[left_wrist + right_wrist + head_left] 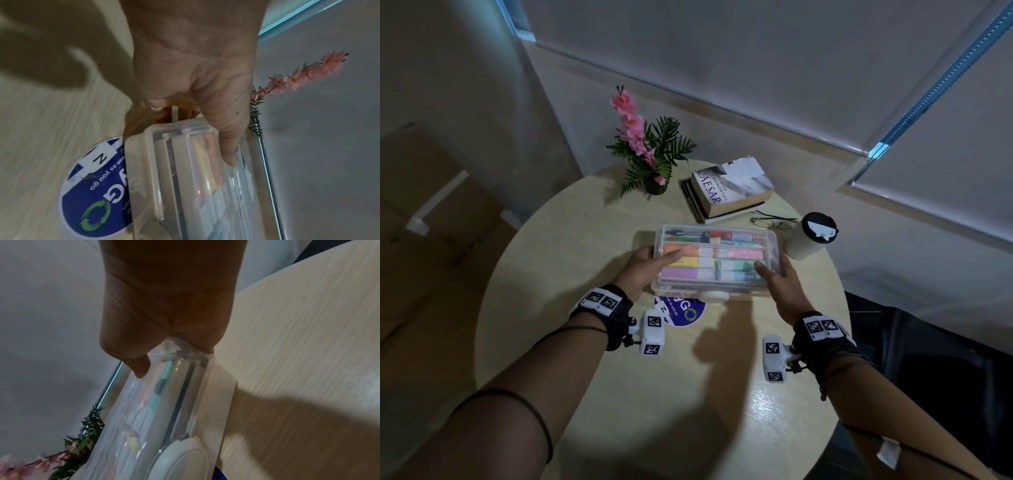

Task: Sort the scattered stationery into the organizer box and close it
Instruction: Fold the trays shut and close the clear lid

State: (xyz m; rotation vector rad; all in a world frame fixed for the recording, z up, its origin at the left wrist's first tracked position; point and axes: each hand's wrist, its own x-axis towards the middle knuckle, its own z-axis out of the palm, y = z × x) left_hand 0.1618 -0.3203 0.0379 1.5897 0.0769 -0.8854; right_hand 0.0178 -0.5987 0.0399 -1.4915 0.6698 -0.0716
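Two hands grip the clear organizer box (714, 262) by its short ends. Left hand (645, 270): thumb laid flat on the lid, fingers curled under the end wall. Right hand (779, 279): thumb on the lid corner, fingers out of sight beneath. The box, lid down over rows of coloured markers (709, 263), sits at mid-table, partly over a blue round sticker (683, 310). Whether the white front latch (714, 294) has caught cannot be told. Risks, as judged: an unlatched lid springing open if lifted; a sideways push striking the lidded cup (810, 240) or the glasses (774, 222) just beyond.
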